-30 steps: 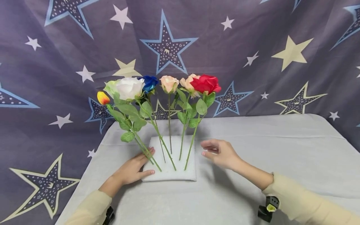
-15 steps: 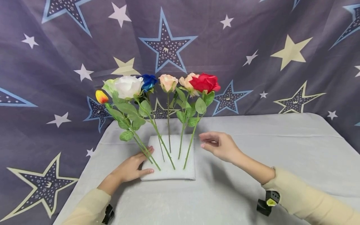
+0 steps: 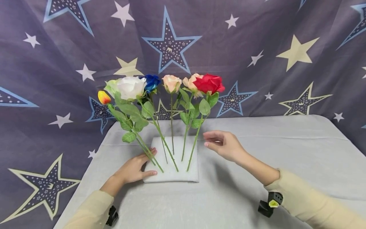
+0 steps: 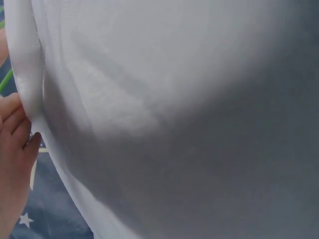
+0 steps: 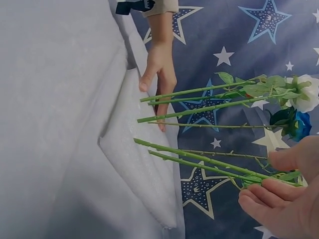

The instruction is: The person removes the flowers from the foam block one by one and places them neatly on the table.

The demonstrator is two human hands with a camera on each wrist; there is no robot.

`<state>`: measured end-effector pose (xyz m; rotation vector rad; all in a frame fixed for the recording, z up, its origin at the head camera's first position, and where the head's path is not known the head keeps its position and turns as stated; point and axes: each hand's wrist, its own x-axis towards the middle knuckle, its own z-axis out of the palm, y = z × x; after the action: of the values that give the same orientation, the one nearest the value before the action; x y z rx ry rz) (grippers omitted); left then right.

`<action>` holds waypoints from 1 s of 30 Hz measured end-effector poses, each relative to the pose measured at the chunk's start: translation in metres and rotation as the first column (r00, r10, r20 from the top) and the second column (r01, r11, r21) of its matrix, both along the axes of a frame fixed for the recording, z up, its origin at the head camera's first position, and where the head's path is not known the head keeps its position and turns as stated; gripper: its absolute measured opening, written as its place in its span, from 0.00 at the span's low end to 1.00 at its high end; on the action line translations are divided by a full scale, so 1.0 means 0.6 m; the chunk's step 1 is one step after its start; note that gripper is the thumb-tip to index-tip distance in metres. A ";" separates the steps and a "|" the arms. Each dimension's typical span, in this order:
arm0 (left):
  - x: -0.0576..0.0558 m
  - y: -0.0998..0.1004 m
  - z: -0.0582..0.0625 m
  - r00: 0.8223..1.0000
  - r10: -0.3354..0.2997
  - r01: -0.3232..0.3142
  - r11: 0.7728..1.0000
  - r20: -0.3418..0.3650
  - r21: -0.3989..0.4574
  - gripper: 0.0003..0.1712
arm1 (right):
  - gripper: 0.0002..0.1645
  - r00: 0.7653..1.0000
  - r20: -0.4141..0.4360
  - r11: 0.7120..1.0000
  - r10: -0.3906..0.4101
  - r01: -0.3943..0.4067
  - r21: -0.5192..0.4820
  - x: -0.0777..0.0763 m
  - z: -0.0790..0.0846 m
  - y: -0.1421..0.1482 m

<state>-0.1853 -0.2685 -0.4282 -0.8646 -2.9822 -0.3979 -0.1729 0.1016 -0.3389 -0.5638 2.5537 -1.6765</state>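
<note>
Several artificial flowers stand with their stems in a white foam block [image 3: 171, 177]: a red rose [image 3: 211, 84], two peach roses, one of them the middle rose [image 3: 171, 83], a blue rose [image 3: 152, 82], a white rose [image 3: 131, 87], a pale green bloom [image 3: 111, 86] and a yellow-red tulip [image 3: 104, 97]. My left hand [image 3: 132, 171] rests on the block's left edge, fingers extended and thumb on its top. To the right of the red rose's stem, my right hand [image 3: 224, 144] hovers with fingers loosely bent and nothing held. In the right wrist view, that hand [image 5: 286, 204] overlaps stems and leaves.
A pale grey cloth covers the table [image 3: 274, 152]. Behind it hangs a purple-grey curtain [image 3: 251, 31] printed with stars. Each wrist carries a black camera mount, such as the right wrist's mount [image 3: 270, 203].
My right hand has lifted slightly and moved farther back beside the red rose's stem. My left hand stays on the block, and the flowers stand as before.
</note>
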 end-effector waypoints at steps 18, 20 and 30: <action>0.000 -0.001 -0.005 0.999 0.000 0.001 1.000 -0.038 0.029 0.47 | 0.22 0.963 0.260 0.990 -0.075 0.103 -0.095 -0.023 -0.013 -0.016; 0.000 -0.001 -0.004 1.000 0.006 -0.005 1.000 -0.028 0.027 0.48 | 0.22 0.950 0.304 0.985 -0.066 0.111 -0.133 -0.028 -0.017 -0.019; -0.001 0.000 -0.003 1.000 0.008 -0.007 1.000 -0.022 0.018 0.48 | 0.21 0.926 0.378 0.926 0.014 0.131 -0.354 -0.043 -0.042 -0.043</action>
<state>-0.1859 -0.2684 -0.4302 -0.8503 -2.9568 -0.4113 -0.1988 0.0761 -0.3638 -0.1468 2.0161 -2.0734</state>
